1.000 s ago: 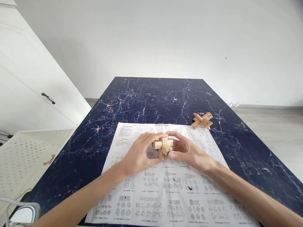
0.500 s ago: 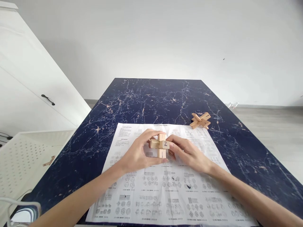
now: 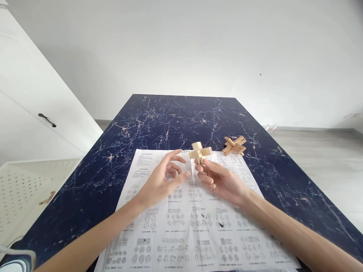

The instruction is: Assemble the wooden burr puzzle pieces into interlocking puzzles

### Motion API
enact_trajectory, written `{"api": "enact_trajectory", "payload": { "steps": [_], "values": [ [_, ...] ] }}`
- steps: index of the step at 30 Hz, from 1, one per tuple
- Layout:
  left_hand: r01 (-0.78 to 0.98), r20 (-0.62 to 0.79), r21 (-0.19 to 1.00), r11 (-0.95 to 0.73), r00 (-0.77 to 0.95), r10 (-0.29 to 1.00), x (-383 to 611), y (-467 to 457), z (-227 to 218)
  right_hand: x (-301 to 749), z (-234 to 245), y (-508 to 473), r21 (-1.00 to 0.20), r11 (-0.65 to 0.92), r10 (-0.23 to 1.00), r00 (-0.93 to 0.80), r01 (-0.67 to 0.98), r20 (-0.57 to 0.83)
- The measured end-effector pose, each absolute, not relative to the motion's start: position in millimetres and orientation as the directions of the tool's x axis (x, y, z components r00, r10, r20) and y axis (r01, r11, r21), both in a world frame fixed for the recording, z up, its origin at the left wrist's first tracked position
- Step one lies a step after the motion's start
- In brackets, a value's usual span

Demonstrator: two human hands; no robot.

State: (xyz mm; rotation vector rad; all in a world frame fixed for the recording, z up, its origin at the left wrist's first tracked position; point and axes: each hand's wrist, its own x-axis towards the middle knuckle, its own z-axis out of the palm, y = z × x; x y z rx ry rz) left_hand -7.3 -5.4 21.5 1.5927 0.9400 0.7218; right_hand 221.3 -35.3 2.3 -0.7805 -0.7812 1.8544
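Observation:
A cross-shaped wooden burr puzzle (image 3: 200,152) is held up above the paper, its lower end bearing a handwritten 3. The thumb and fingers of my right hand (image 3: 219,177) pinch that lower end. My left hand (image 3: 163,175) is just to the left with fingers curved and apart, holding nothing and not touching the puzzle. Beneath both hands lies a large white instruction sheet (image 3: 159,241) printed with small diagrams. A second wooden burr puzzle (image 3: 235,145), also marked with numbers, rests at the sheet's upper right corner.
The dark blue marbled table (image 3: 170,121) reaches toward a pale wall. At the left stand a white cabinet (image 3: 31,94) and a white perforated basket (image 3: 19,189) with a wooden piece (image 3: 47,198) in it. A white cable (image 3: 17,251) is at the lower left.
My left hand has let go of the puzzle and moved slightly left. My right hand has turned the puzzle and raised it, so 3 shows instead of 1 and 2. The view has shifted slightly.

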Motion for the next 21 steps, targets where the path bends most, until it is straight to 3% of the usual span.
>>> {"api": "enact_trajectory", "payload": {
  "steps": [5, 9, 13, 16, 18, 21],
  "values": [
    [0.181, -0.057, 0.983, -0.030, 0.458, 0.887, -7, -3, 18, 223, -7, -35, -0.694, -0.299, 0.954, -0.225, -0.654, -0.199],
    [0.177, -0.053, 0.984, -0.035, 0.468, 0.882, -7, -2, 16, 223, -7, -38, -0.753, -0.257, 0.963, -0.225, -0.606, -0.148],
    [0.233, -0.070, 0.971, -0.050, 0.483, 0.873, -8, -1, 18, 220, -4, -41, -0.827, -0.273, 0.929, -0.357, -0.492, -0.094],
    [0.301, -0.084, 0.950, -0.078, 0.489, 0.868, -9, 0, 19, 218, -4, -44, -0.948, -0.141, 0.918, -0.397, -0.286, -0.017],
    [0.322, -0.088, 0.943, -0.089, 0.497, 0.863, -9, 0, 19, 218, -5, -45, -0.999, 0.024, 0.942, -0.334, -0.028, 0.032],
    [0.325, -0.096, 0.941, -0.095, 0.524, 0.846, -9, 0, 19, 218, -9, -45, -0.884, 0.256, 0.953, -0.258, 0.392, 0.161]
  ]
}}
